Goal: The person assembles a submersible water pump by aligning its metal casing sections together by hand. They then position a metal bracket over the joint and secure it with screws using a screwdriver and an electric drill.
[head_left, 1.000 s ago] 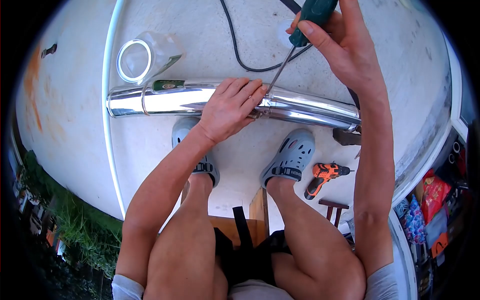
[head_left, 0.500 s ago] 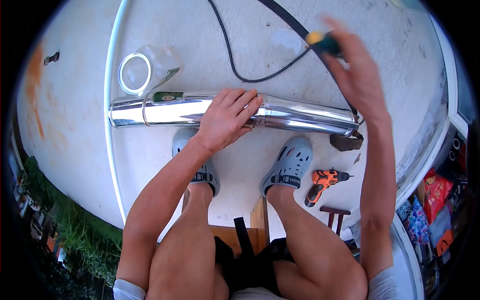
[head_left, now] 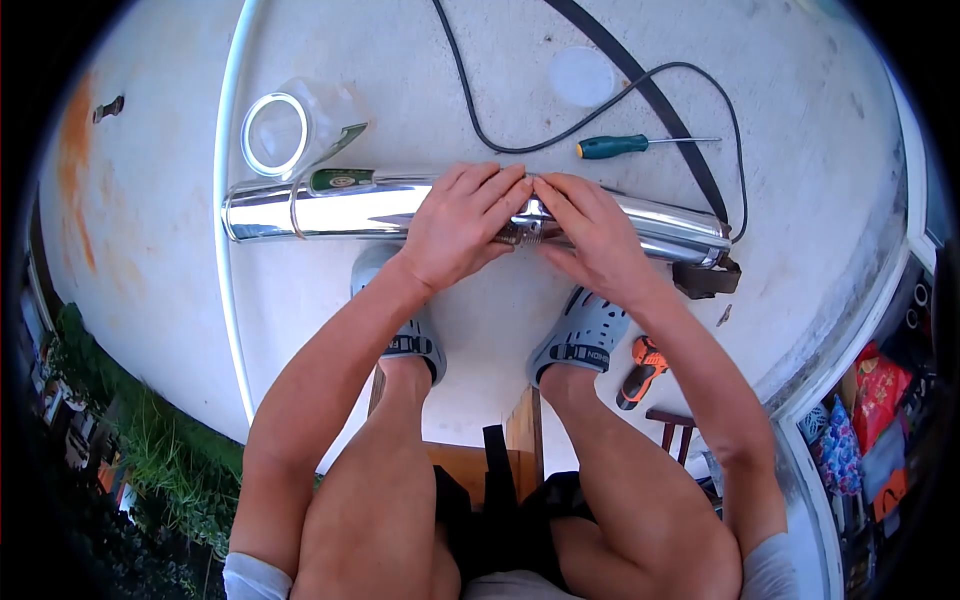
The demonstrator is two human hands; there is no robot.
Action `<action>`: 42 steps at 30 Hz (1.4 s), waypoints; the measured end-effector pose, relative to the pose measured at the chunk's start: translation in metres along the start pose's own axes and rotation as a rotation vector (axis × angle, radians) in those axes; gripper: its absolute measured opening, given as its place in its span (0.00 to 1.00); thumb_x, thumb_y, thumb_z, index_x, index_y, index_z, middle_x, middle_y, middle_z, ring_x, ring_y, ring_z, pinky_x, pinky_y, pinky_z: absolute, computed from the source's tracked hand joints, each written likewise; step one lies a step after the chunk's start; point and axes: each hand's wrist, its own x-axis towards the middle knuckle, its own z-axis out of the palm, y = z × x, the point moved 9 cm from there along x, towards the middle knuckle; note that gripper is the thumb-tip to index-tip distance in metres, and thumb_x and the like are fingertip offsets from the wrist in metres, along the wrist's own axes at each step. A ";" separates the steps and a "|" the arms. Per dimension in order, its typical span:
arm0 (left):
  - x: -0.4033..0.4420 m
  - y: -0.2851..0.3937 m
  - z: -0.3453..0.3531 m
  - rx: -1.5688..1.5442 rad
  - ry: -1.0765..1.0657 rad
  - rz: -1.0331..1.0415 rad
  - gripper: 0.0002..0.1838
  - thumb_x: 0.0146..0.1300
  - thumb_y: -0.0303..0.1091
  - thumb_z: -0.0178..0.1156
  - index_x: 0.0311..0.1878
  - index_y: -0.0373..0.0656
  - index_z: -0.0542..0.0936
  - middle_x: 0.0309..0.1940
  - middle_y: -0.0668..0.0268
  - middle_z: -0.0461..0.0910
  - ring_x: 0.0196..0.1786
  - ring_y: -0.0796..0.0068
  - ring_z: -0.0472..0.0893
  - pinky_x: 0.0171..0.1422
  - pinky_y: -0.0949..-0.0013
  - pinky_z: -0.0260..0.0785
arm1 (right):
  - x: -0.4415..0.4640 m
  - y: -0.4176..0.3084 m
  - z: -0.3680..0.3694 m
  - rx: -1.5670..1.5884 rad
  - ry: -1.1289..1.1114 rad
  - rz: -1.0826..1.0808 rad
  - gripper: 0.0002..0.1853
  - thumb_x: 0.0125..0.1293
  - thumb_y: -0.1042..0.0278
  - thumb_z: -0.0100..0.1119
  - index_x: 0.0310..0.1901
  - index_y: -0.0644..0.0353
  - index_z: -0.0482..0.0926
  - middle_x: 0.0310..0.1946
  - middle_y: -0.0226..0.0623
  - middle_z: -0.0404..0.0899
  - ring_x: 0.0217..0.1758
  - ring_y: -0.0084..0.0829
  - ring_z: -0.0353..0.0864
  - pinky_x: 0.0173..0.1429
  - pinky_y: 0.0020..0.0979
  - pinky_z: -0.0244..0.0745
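A shiny metal tube (head_left: pixel 370 208) lies crosswise on the pale floor in front of my feet. My left hand (head_left: pixel 462 222) is wrapped over its middle, just left of a clamp-like joint (head_left: pixel 528 225). On the other side of that joint, my right hand (head_left: pixel 592 232) grips the tube, its fingertips close to those of my left hand. A green screwdriver (head_left: pixel 612 147) with a yellow end lies on the floor beyond the tube, its shaft across a black strap (head_left: pixel 655 98). A green label (head_left: pixel 342 180) shows on the tube's left part.
A clear jar (head_left: pixel 318 125) lies behind the tube's left end, near a white pipe (head_left: pixel 222 200). A black cable (head_left: pixel 465 85) curves beyond the tube. An orange drill (head_left: pixel 643 372) lies right of my shoe (head_left: pixel 575 335). A round clear lid (head_left: pixel 582 77) lies farther back.
My right hand has let go of the screwdriver, which now lies on the floor, and has come down onto the tube. My left hand stays on the tube.
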 end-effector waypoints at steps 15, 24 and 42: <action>0.015 -0.018 0.003 -0.061 -0.061 -0.059 0.48 0.34 0.36 0.83 0.68 0.46 0.79 0.66 0.60 0.79 0.65 0.54 0.78 0.70 0.54 0.71 | 0.003 0.007 0.007 -0.163 0.010 -0.065 0.41 0.42 0.69 0.81 0.62 0.63 0.75 0.60 0.41 0.76 0.64 0.43 0.77 0.66 0.42 0.75; 0.017 -0.015 0.005 -0.083 -0.083 -0.059 0.49 0.33 0.35 0.83 0.68 0.47 0.79 0.66 0.59 0.80 0.64 0.53 0.79 0.69 0.55 0.73 | 0.002 0.001 0.004 -0.167 0.056 -0.062 0.40 0.41 0.68 0.80 0.60 0.62 0.77 0.59 0.39 0.77 0.62 0.41 0.77 0.65 0.41 0.76; 0.018 -0.011 0.000 -0.027 -0.053 -0.011 0.52 0.34 0.38 0.85 0.70 0.46 0.77 0.64 0.58 0.81 0.62 0.51 0.81 0.67 0.54 0.74 | -0.010 0.003 0.005 -0.313 0.165 -0.125 0.48 0.43 0.60 0.81 0.69 0.60 0.73 0.62 0.38 0.77 0.64 0.39 0.77 0.71 0.43 0.72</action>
